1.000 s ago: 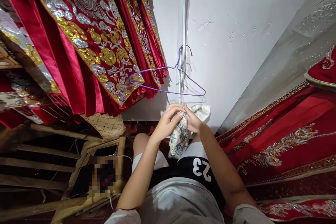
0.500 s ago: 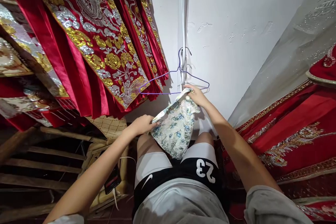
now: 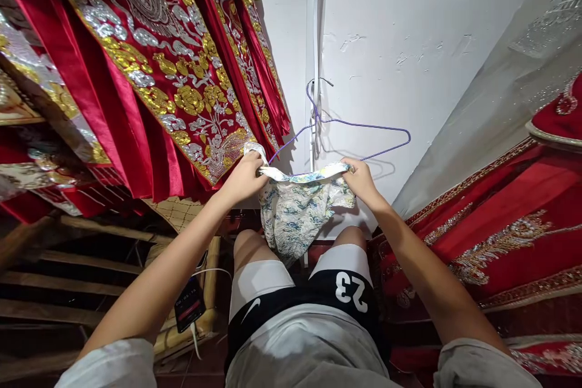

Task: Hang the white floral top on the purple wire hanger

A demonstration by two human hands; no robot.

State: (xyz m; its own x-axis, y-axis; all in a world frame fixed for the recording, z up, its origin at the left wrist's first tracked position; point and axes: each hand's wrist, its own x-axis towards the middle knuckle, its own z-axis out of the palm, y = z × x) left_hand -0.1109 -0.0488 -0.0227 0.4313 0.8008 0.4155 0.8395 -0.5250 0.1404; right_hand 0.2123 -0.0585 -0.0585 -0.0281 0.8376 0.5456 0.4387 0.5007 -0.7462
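Note:
A small white garment with a blue and green floral print hangs between my two hands, its pale upper edge stretched almost level. My left hand is closed on the left end of that edge, where a bit of fabric folds up over the fingers. The right end is pinched in my right hand. A purple wire hanger hangs on the wall just above, tilted. Its left arm runs down to the garment's edge beside my left hand; whether it is inside the fabric is hidden.
Red embroidered costumes with gold and silver sequins hang at the left. More red beaded cloth is on the right, below clear plastic sheeting. A phone with a white cable lies on a bamboo seat.
My left hand has risen with its end of the garment, so the edge is now level. My right hand has shifted slightly right. The hanger has swung to the right and tilted.

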